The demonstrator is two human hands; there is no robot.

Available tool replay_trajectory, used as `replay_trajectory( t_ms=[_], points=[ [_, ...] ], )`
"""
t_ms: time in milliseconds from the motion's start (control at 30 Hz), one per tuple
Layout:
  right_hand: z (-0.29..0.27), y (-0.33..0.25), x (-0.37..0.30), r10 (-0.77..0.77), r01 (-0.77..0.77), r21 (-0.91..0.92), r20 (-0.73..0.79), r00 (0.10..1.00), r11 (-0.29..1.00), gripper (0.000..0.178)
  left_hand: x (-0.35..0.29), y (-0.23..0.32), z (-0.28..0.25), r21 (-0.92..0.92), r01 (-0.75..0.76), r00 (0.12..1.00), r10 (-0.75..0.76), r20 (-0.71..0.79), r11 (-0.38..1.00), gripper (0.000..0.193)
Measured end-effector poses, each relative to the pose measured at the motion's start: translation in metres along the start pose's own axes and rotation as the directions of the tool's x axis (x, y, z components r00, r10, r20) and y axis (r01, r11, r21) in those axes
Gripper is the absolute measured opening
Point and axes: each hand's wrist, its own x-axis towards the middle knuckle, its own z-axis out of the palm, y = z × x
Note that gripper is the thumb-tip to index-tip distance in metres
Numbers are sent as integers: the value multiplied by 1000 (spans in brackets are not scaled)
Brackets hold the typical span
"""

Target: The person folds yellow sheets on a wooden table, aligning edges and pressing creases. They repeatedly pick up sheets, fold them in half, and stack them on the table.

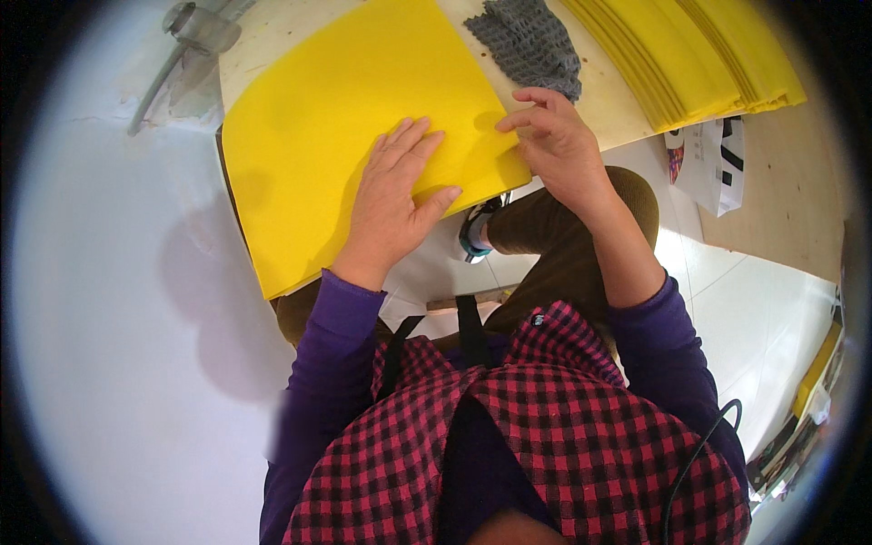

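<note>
A large yellow sheet [336, 118] lies on a pale board [618, 109], hanging over its near edge. My left hand [395, 200] rests flat on the sheet near its lower right part, fingers spread. My right hand [554, 145] sits at the sheet's right corner, fingers curled and pinching its edge. Just beyond my right hand lies a grey mesh cloth [531, 45].
A stack of yellow sheets [699, 54] lies on the board at the upper right. A printed white bag [713, 163] hangs below it. A metal fitting [195, 32] sits at the upper left. White tiled floor [118, 300] spreads to the left and right.
</note>
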Motion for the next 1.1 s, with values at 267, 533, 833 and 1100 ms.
replay_trajectory(
  t_ms=[267, 533, 833, 1100],
  points=[
    [3, -10, 25, -239, 233, -143, -21, 971, 962, 15, -1, -1, -1, -12, 20, 1000, -20, 11, 1000, 53],
    [1, -22, 36, -268, 262, -68, -110, 957, 963, 12, -2, -3, 1, -108, 42, 999, -45, -25, 993, 36],
    [-44, 14, 21, 155, -179, -101, -209, 966, 979, 14, -3, -7, 6, -161, 39, 997, -50, -63, 986, 36],
    [-41, 35, 43, 75, -146, -533, -153, 985, 834, 18, -2, -5, 5, -151, 40, 997, -49, -59, 988, 36]
  ],
)
